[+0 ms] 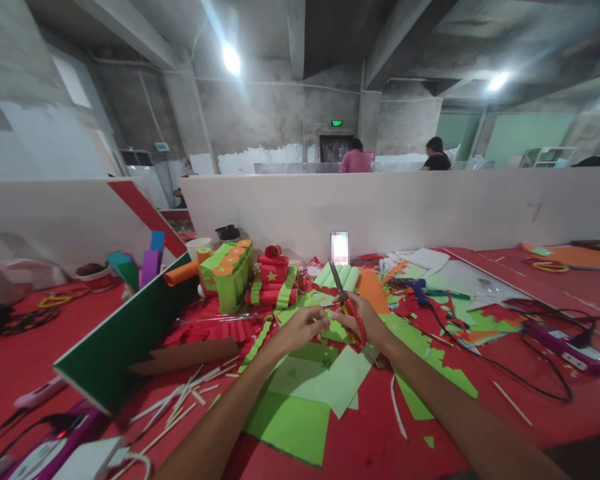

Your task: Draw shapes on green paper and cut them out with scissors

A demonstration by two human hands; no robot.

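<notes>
Scissors (349, 301) with red handles are in my right hand (363, 320), their blades pointing up and away, over the middle of the table. Just left of them is my left hand (307, 327), its fingers curled together near the scissors; whatever is between the fingertips is too small to make out. Beneath both hands lie light green sheets (305, 377) and a brighter green sheet (290, 427). Pale green paper rolls (347, 277) lie just beyond the hands. Red rolls with green strips (273, 293) stand to the left, beside green and orange rolls (227, 270).
A dark green board (125, 340) leans at the left near thin sticks (180, 400). A blue glue gun (417, 290) with a black cord lies at the right, before a purple power strip (570, 350). A white partition (405, 207) crosses behind. Two people are beyond it.
</notes>
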